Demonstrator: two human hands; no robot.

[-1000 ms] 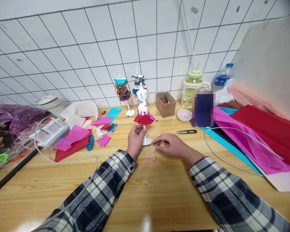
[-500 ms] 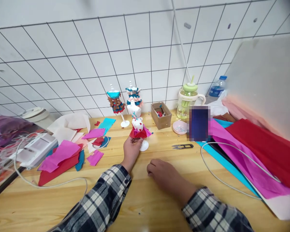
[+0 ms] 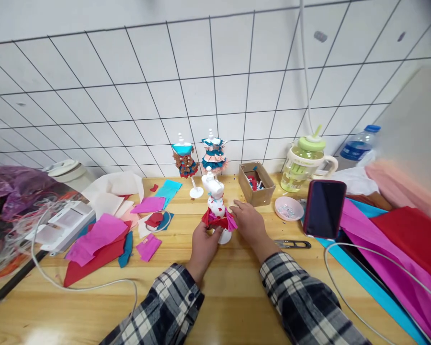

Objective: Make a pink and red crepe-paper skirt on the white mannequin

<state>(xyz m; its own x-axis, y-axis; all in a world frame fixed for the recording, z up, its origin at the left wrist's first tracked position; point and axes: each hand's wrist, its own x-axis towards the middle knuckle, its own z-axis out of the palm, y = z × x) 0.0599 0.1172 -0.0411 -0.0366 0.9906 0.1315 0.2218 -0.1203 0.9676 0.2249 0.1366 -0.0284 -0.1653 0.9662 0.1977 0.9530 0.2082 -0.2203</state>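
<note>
A miniature white dress form [image 3: 216, 205] stands on its round base in front of me, dressed in a ruffled red and magenta paper skirt [image 3: 221, 222]. My left hand [image 3: 205, 245] is closed at the skirt's lower left edge, thumb in front, gripping the form there. Just right of the form, my right hand [image 3: 250, 224] has its fingers stretched out towards it and holds nothing; whether a fingertip touches the skirt I cannot tell. Behind stand two more dressed forms: one in turquoise and brown [image 3: 185, 160], one in teal and peach ruffles [image 3: 214, 155].
A small cardboard box [image 3: 256, 191] with scraps, a pink dish [image 3: 289, 215], thread snips [image 3: 293, 244], a phone [image 3: 324, 208] and a green-lidded jug [image 3: 303, 165] stand right. Coloured paper [image 3: 93, 239] lies left, larger sheets [image 3: 409, 235] right. White cables [image 3: 89, 289] cross the table.
My right hand has moved forward from the bare tabletop to beside the dress form, its curled fingers now stretched out. My left hand keeps hold at the skirt. The view has shifted left.
</note>
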